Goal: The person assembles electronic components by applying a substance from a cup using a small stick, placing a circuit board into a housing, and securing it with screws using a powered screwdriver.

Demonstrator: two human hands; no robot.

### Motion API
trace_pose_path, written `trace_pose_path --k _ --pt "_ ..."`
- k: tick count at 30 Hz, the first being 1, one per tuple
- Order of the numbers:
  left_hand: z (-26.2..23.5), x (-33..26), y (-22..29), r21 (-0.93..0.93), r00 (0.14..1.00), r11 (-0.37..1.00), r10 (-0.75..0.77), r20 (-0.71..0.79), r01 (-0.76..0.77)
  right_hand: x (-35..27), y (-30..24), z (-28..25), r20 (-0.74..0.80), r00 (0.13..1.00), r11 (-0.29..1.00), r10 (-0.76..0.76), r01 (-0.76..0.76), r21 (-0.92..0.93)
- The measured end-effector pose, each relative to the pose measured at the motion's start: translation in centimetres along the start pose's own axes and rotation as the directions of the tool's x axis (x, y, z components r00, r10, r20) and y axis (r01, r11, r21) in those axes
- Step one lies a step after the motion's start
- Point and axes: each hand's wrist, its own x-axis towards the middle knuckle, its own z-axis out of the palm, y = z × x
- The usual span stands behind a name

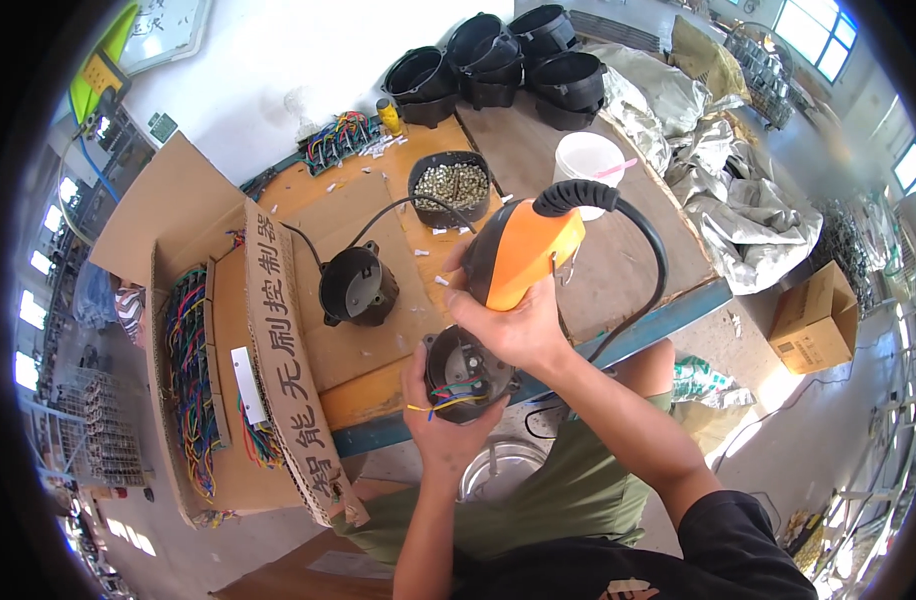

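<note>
A: Position of the left hand (443, 435)?
B: Below the table edge, cupping 1 black housing (486, 362) from beneath. Thumb and fingers stand apart, pressed to opposite sides of its wall. Coloured wires (461, 397), among them yellow, blue, red and green, lie across the housing's near side.
A: And the right hand (513, 325)?
B: Wrapped around an orange-and-black power tool (528, 250), just above the housing. Thumb lies along the near side; some fingers are hidden behind the body, so their exact placing cannot be told. Whether the tool's lower end touches the housing cannot be told either; the hand covers it.
A: Cord?
B: Black cord (660, 250), leaving the tool's upper end through a sleeve and looping to the right.
A: On the table (363, 400)?
B: A 2nd housing (359, 285) on a cardboard sheet (328, 350); farther back, a round container (444, 216) of small brass-coloured parts and a white bucket (578, 165).
A: Left side?
B: An open cardboard box (288, 360) holding wire bundles (190, 370).
</note>
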Motion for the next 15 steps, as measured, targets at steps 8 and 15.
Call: trace_pose_path --k 8,15 --pt "0.14 0.03 -0.40 0.002 1.000 1.000 0.001 -0.019 -0.001 0.09 -0.41 -0.39 0.032 0.999 1.000 0.012 -0.012 0.004" --pt "0.04 0.00 -0.49 0.045 0.999 0.999 0.023 -0.024 -0.022 0.24 -0.50 -0.68 0.034 0.999 0.999 -0.032 0.033 -0.033"
